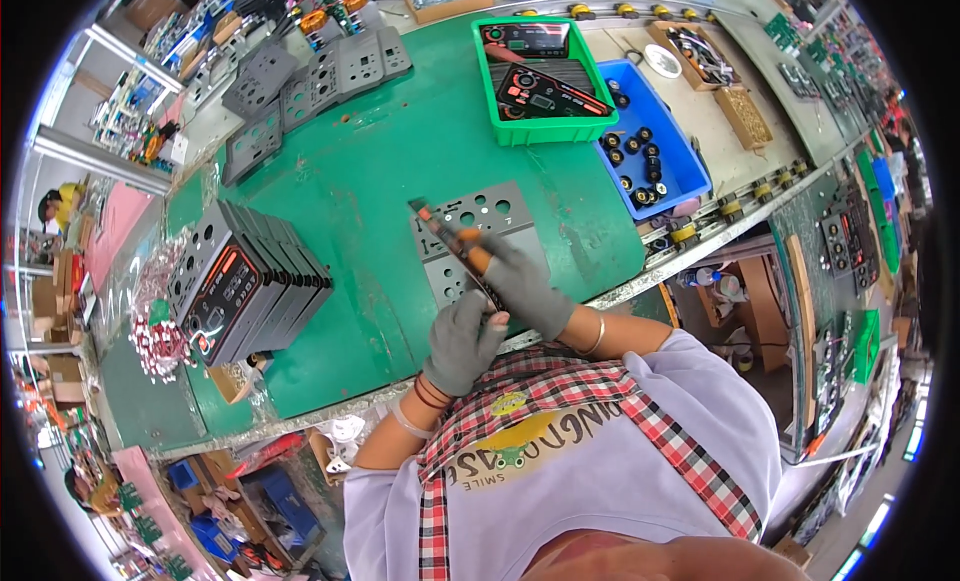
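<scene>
My gloved left hand (463,343) pinches the near end of a thin black printed panel (436,224), which is tilted nearly edge-on. My gloved right hand (525,286) is closed on the same panel along its right side, partly hiding it. Under both hands a grey metal plate (482,203) with round holes lies on the green mat. Farther off, a green bin (552,133) holds several black printed panels (548,91) with orange marks. At the left stands a stack of grey plates (285,271), with a black printed face on its near side.
Beside the green bin, a blue tray (683,171) contains several round black parts (645,153). More grey plates (345,69) lie at the far left. Red-and-white wire bundles (160,346) rest left of the stack. A roller rail (735,209) runs along the right.
</scene>
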`<state>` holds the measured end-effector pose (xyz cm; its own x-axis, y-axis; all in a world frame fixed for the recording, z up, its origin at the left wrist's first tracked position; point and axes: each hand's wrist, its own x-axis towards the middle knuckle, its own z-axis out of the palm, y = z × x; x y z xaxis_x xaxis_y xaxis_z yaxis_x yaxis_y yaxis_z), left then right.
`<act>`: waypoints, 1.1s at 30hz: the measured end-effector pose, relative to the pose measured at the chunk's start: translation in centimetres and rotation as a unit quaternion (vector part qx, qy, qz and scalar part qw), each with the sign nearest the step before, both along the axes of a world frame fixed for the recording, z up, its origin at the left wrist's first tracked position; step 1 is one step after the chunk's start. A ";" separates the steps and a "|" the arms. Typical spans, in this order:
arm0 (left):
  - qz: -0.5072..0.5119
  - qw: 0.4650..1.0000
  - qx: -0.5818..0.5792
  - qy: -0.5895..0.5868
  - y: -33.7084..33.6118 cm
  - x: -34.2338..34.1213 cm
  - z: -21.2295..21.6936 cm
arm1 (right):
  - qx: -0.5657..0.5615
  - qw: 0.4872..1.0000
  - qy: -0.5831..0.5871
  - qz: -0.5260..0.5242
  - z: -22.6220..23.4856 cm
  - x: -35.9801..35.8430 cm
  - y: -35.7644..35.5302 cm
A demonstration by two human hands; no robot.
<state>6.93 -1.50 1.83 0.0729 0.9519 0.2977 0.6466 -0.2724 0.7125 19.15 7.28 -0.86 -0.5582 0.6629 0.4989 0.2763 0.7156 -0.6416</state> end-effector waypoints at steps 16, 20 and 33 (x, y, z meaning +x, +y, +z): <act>0.001 0.979 -0.157 -0.130 -1.3 -1.3 0.8 | -0.723 0.562 0.242 0.321 -1.2 -0.8 -2.9; 0.012 0.984 -0.128 -0.127 -1.3 -0.9 1.0 | -0.554 0.739 0.220 0.314 0.5 -0.3 -3.1; 0.142 0.988 -0.050 -0.026 -6.0 -8.2 -0.2 | -0.604 0.706 0.011 0.370 5.9 1.1 -1.7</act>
<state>-1.29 -7.46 1.60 -0.2136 0.9566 0.1982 0.6488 -0.0128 0.7609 20.24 5.58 5.00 -0.9756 0.1427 -0.1668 0.0943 -0.4136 -0.9056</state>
